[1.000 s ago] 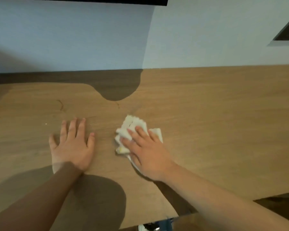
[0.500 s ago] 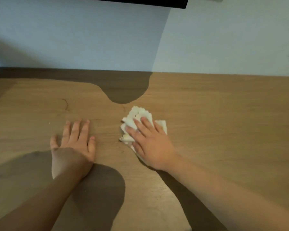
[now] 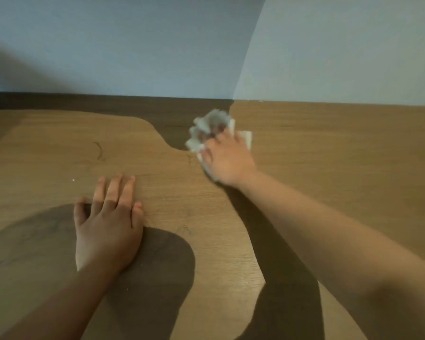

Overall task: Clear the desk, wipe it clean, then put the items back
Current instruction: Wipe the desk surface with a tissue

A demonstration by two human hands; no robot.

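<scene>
Near the far edge of the tabletop (image 3: 329,155), a crumpled white paper towel (image 3: 207,123) is pressed down under the right grip (image 3: 227,158), fingers spread over it, unclenched. The left grip (image 3: 108,227) is laid released, palm down, mid-tabletop.

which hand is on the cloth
The right hand, stretched toward the wall, presses the white cloth on the desk; the left hand rests flat on bare wood, nearer the person.
</scene>
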